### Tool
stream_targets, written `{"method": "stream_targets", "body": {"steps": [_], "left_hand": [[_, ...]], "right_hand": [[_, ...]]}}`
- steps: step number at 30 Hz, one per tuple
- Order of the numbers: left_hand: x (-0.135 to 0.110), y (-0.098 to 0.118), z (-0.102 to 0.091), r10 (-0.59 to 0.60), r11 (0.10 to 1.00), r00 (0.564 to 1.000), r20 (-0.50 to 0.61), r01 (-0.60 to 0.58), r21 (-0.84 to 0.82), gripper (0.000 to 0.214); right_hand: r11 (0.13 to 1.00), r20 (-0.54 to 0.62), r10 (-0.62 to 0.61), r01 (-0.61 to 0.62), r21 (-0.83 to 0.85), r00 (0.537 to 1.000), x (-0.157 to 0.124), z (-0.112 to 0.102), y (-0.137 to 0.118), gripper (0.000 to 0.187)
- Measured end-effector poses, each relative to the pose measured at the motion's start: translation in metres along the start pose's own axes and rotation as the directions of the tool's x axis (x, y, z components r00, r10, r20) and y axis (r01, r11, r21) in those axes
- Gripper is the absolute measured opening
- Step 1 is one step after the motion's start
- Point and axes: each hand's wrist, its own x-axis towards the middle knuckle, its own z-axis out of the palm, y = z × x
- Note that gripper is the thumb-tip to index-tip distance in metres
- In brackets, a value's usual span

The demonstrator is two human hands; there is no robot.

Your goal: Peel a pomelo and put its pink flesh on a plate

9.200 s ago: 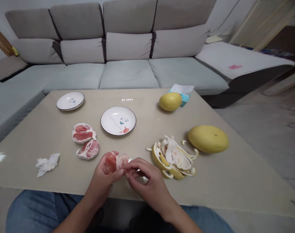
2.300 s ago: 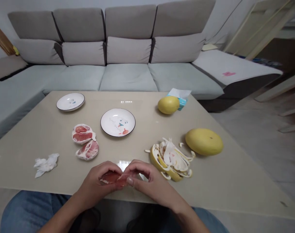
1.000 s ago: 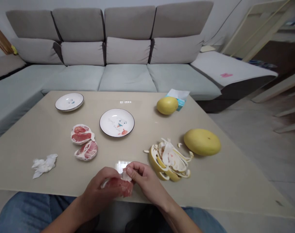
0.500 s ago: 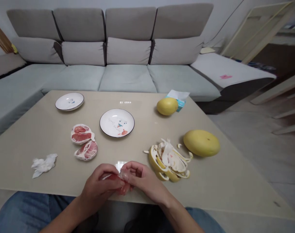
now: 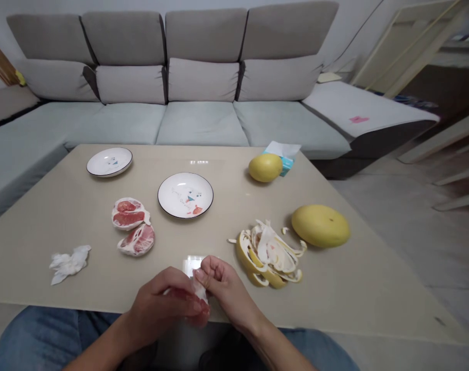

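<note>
My left hand (image 5: 160,304) is closed around a red pomelo segment (image 5: 188,299) at the near edge of the table. My right hand (image 5: 222,288) pinches a strip of white membrane (image 5: 199,288) on that segment. Both hands meet just in front of my lap. Two more peeled pomelo chunks (image 5: 133,226) with red flesh lie to the left, beyond my hands. A pile of yellow peel and white pith (image 5: 268,252) sits to the right of my right hand.
On the beige table (image 5: 83,206) stand two white plates (image 5: 185,195) (image 5: 109,161), two whole yellow pomelos (image 5: 319,225) (image 5: 265,167), a tissue pack (image 5: 285,154) and a crumpled tissue (image 5: 69,262). A grey sofa (image 5: 180,103) runs behind it.
My hands stayed at the table's near edge, turning the segment. The right hand's pinch shifted along it, lifting white membrane off the red flesh.
</note>
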Motion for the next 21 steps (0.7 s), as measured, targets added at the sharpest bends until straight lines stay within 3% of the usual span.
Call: {"method": "stream_targets", "body": {"steps": [2,7,10,14,21], "left_hand": [[0.001,-0.001,-0.001,0.031,0.997,0.999,-0.022,-0.030,0.070,0.023],[0.004,-0.005,-0.016,0.247,0.927,0.968,-0.053,-0.220,0.306,0.009],[0.004,-0.006,-0.019,0.215,0.931,0.975,-0.048,-0.190,0.313,0.010],[0.005,-0.006,-0.019,0.159,0.938,0.986,-0.040,-0.138,0.317,0.021],[0.009,-0.006,-0.013,0.229,0.893,0.973,-0.028,-0.199,0.403,0.022]], "right_hand": [[1.000,0.007,0.009,-0.009,0.016,1.000,0.002,-0.003,0.000,0.048],[0.999,0.071,0.036,-0.037,0.021,0.997,0.002,-0.012,-0.011,0.054],[0.997,0.122,0.057,-0.050,-0.059,0.991,0.002,-0.015,-0.012,0.046],[0.998,0.050,-0.007,0.010,-0.056,0.999,0.002,-0.012,-0.007,0.036],[0.998,-0.015,-0.060,0.060,-0.035,0.998,0.000,-0.005,-0.001,0.035]]}}
